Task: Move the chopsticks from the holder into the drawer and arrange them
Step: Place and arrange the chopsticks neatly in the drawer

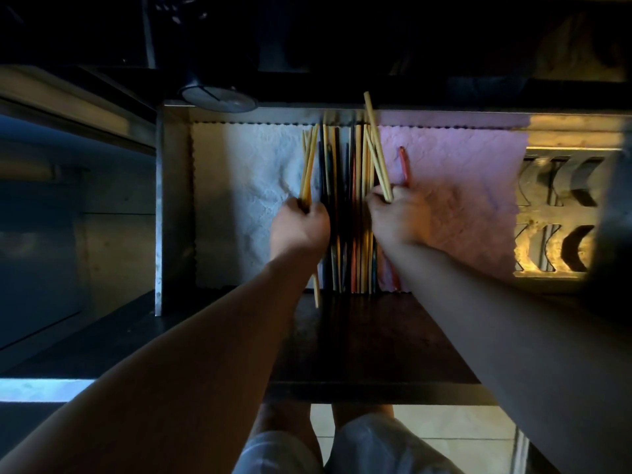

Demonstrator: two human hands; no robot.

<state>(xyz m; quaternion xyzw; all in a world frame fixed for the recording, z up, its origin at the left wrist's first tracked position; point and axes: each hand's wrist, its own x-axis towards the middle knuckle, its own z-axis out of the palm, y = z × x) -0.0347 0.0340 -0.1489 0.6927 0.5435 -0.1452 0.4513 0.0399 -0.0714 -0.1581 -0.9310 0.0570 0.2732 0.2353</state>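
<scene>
An open metal drawer (pixel 159 213) is lined with a white cloth (pixel 239 186) and a pink cloth (pixel 458 200). Several chopsticks (pixel 345 200), yellow, dark and orange, lie side by side along its middle. My left hand (pixel 301 230) grips a small bundle of yellow chopsticks (pixel 307 165) at the row's left edge. My right hand (pixel 396 217) holds yellow chopsticks (pixel 374 138) that slant up toward the drawer's back edge. A single orange chopstick (pixel 405 164) lies on the pink cloth beside my right hand. The holder (pixel 219 94) stands at the back on the counter.
A lit metal rack (pixel 554 213) with curved slots sits to the right of the drawer. A steel cabinet face (pixel 68 234) is on the left. The dark drawer front (pixel 376 343) is near me, with my knees (pixel 342 446) and tiled floor below.
</scene>
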